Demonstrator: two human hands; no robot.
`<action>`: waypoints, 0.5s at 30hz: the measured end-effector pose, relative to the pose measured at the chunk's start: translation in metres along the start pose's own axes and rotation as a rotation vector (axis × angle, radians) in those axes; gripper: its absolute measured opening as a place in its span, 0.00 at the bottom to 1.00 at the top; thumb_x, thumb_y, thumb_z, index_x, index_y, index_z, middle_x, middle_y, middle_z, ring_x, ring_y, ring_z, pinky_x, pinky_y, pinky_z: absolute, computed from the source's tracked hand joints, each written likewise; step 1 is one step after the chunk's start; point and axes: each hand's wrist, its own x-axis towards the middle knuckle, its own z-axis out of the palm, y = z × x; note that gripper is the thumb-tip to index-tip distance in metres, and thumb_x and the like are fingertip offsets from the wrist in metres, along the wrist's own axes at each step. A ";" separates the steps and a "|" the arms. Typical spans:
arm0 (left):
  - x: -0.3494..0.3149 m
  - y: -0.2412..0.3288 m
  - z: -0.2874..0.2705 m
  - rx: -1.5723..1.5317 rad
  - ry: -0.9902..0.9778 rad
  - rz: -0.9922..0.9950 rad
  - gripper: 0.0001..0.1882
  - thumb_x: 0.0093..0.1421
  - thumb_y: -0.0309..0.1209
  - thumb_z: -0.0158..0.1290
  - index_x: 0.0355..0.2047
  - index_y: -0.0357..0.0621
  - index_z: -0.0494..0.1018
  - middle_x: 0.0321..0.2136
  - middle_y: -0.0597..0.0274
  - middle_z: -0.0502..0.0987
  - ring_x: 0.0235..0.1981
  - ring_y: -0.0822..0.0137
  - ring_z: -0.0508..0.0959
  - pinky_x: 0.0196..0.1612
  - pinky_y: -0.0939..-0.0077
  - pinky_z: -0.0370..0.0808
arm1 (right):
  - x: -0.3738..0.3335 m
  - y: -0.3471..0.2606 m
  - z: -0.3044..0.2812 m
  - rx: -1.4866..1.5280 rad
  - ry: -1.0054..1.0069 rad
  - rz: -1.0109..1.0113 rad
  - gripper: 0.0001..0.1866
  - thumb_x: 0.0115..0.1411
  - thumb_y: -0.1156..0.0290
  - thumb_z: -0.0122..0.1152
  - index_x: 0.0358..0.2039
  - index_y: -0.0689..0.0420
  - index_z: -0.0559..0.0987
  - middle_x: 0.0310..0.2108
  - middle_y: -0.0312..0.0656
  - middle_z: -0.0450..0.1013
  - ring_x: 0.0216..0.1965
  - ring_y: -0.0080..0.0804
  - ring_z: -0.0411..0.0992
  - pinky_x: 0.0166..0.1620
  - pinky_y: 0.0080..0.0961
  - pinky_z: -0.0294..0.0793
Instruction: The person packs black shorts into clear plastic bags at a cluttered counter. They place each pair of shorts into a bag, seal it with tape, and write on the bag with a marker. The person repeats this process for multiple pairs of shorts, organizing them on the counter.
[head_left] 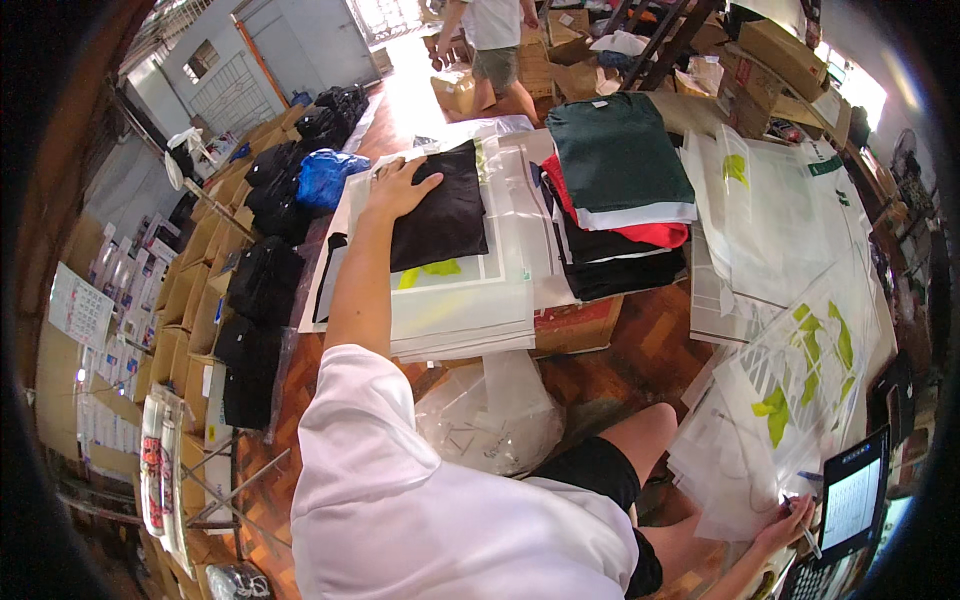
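My left hand [400, 188] lies with spread fingers on a folded black garment [445, 215], over the upper left part of it. Under that garment are flat clear plastic bags [460, 320] with yellow-green print. At the lower right, my right hand [785, 525] is closed around a slim pen [812, 542], beside the corner of more clear plastic bags [740, 480]. A laptop [850, 500] stands open right by it. The fingers there are small and partly hidden.
Folded clothes [620, 150] in green, white, red and black are stacked right of the black garment. Cardboard boxes [195, 250] and black bundles [265, 275] line the left. A filled plastic bag [490, 415] sits on the floor. Another person [495, 45] is at the back.
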 end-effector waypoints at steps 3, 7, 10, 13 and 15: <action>-0.007 0.006 -0.002 0.042 0.070 -0.010 0.35 0.60 0.61 0.44 0.58 0.52 0.68 0.62 0.50 0.62 0.64 0.49 0.60 0.66 0.59 0.55 | 0.006 0.009 -0.002 0.008 0.037 -0.071 0.18 0.65 0.55 0.54 0.40 0.59 0.77 0.31 0.34 0.71 0.31 0.22 0.67 0.30 0.15 0.65; -0.019 0.020 -0.020 0.060 0.241 0.119 0.30 0.61 0.55 0.47 0.54 0.47 0.70 0.55 0.48 0.69 0.58 0.48 0.68 0.60 0.58 0.63 | 0.025 0.056 -0.029 -0.072 -0.086 -0.291 0.20 0.66 0.57 0.51 0.50 0.59 0.73 0.35 0.35 0.71 0.36 0.21 0.67 0.35 0.18 0.65; -0.047 0.065 -0.044 -0.141 0.278 0.357 0.24 0.58 0.46 0.54 0.48 0.42 0.73 0.48 0.47 0.74 0.53 0.48 0.71 0.58 0.57 0.64 | -0.004 -0.006 -0.026 0.060 -0.108 -0.193 0.18 0.67 0.58 0.50 0.49 0.57 0.73 0.38 0.35 0.70 0.36 0.21 0.67 0.36 0.19 0.64; -0.105 0.129 -0.071 -0.478 0.212 0.540 0.16 0.55 0.29 0.58 0.43 0.37 0.73 0.41 0.48 0.76 0.46 0.51 0.75 0.52 0.65 0.70 | -0.020 -0.070 -0.045 0.142 -0.183 -0.304 0.17 0.67 0.57 0.50 0.48 0.55 0.71 0.46 0.38 0.70 0.41 0.24 0.68 0.38 0.21 0.66; -0.154 0.178 -0.076 -0.671 -0.065 0.654 0.15 0.52 0.24 0.57 0.42 0.37 0.73 0.39 0.51 0.76 0.44 0.56 0.76 0.50 0.66 0.71 | -0.021 -0.091 -0.078 0.174 -0.166 -0.453 0.15 0.68 0.57 0.48 0.48 0.53 0.71 0.51 0.44 0.70 0.49 0.32 0.69 0.42 0.24 0.69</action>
